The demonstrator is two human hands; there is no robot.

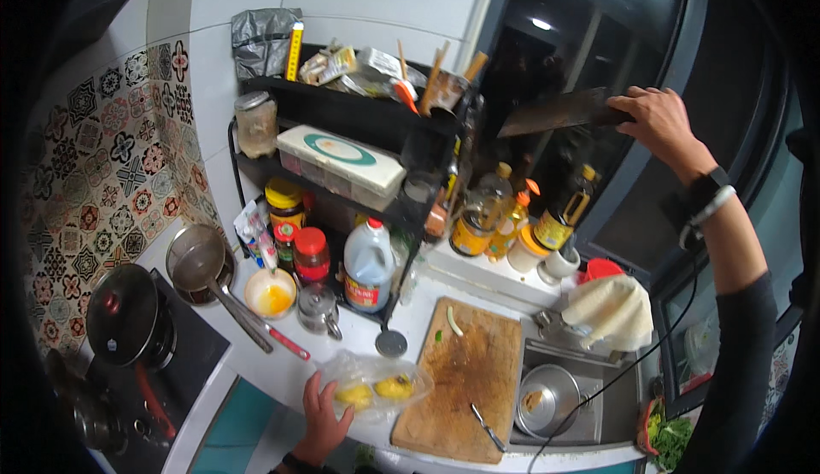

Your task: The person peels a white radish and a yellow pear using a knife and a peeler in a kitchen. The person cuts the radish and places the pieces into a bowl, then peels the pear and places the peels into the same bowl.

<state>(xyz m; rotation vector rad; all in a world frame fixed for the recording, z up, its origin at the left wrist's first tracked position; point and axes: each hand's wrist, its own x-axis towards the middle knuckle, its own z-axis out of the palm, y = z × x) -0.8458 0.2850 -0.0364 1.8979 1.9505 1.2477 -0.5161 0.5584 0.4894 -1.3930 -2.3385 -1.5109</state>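
My right hand (660,118) is raised at the upper right, closed round the dark handle of a cleaver (554,112) whose blade points left before the dark window. Low in the view, my left hand (327,416) has its fingers spread at the left end of a clear plastic bag (375,368) with yellow pieces of food (394,386) inside; whether it touches the bag is unclear. The bag's right end overlaps a wooden cutting board (471,378). A small knife (488,428), a pale curved strip (454,321) and a green scrap (438,335) lie on the board.
A sink (592,432) holding a metal pot (548,397) adjoins the board. Behind stand a black rack (346,102), a large jug (368,262) and bottles (557,211). A bowl (270,293), a strainer (195,256) and a lidded pan (125,314) are leftward. A cable (663,339) crosses the sink.
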